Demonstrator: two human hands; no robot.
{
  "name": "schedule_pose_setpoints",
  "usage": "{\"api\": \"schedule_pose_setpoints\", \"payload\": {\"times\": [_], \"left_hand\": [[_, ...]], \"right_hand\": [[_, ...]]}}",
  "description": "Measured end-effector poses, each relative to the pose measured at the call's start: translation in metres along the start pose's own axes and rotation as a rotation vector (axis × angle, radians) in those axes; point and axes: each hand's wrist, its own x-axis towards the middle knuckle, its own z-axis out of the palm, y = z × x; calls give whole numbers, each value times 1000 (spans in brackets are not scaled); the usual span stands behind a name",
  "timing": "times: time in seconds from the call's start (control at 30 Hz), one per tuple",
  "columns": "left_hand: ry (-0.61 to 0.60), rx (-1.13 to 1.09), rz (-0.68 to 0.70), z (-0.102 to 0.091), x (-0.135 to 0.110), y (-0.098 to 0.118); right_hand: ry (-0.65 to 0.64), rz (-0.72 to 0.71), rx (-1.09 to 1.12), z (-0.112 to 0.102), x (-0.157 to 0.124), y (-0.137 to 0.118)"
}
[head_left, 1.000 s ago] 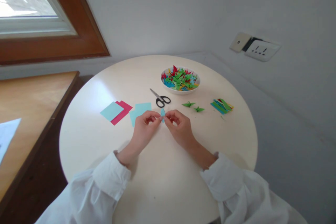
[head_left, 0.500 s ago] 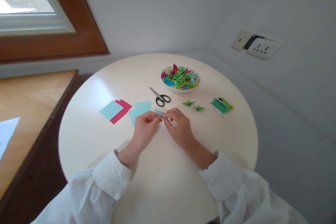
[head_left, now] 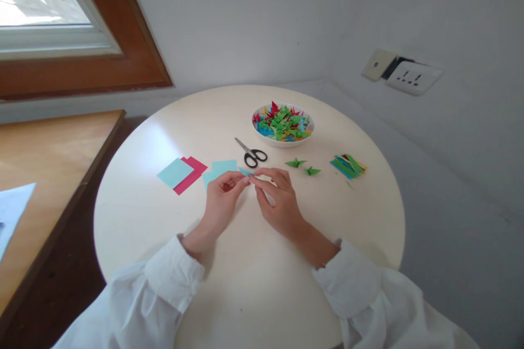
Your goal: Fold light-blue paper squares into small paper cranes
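My left hand pinches a small folded piece of light blue paper between thumb and fingertips. Meeting it from the other side, my right hand has its upper fingertips at the paper's edge, its thumb lower and a little apart. Part of the folded piece is hidden behind the fingers. Under and beyond my left hand lie flat light blue sheets. Black-handled scissors rest just past the fingertips. Two green paper cranes sit to the right of my right hand.
A white bowl full of colourful folded cranes stands at the back of the round white table. Pink sheets with a light blue square on top lie left. Coloured paper strips are piled right. A wooden desk adjoins at left.
My right thumb has dropped away from the paper, and the right fingers have spread a little. The folded piece has turned slightly and shows more to the left. The view has shifted slightly.
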Motion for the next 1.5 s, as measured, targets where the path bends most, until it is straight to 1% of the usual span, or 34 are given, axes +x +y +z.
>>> {"api": "schedule_pose_setpoints", "payload": {"times": [0.13, 0.3, 0.37, 0.53, 0.7, 0.87, 0.93, 1.07, 1.27, 1.5], "left_hand": [[-10, -34, 7, -1, 1, -2], [-13, -54, 17, -1, 1, -3], [-20, -41, 20, -1, 1, -2], [-50, -94, -15, 0, 0, -2], [-58, -126, -20, 0, 0, -5], [-108, -108, -20, 0, -1, -4], [-124, -87, -17, 0, -1, -4], [-130, -58, -18, 0, -1, -3], [-154, -51, -13, -1, -1, -5], [-167, -27, -31, -1, -1, -10]], "right_hand": [[-27, -27, -2, -1, 0, 1], [-9, -52, 31, -3, 2, -4], [1, -31, 57, -4, 3, -6], [66, 152, 115, -5, 3, -6], [70, 252, 227, -3, 4, -3], [56, 555, 453, 2, 4, -1], [47, 627, 529, 4, 5, 1], [41, 673, 591, 5, 6, 2], [71, 763, 652, 4, 9, 1], [95, 829, 700, 4, 11, 1]]}}
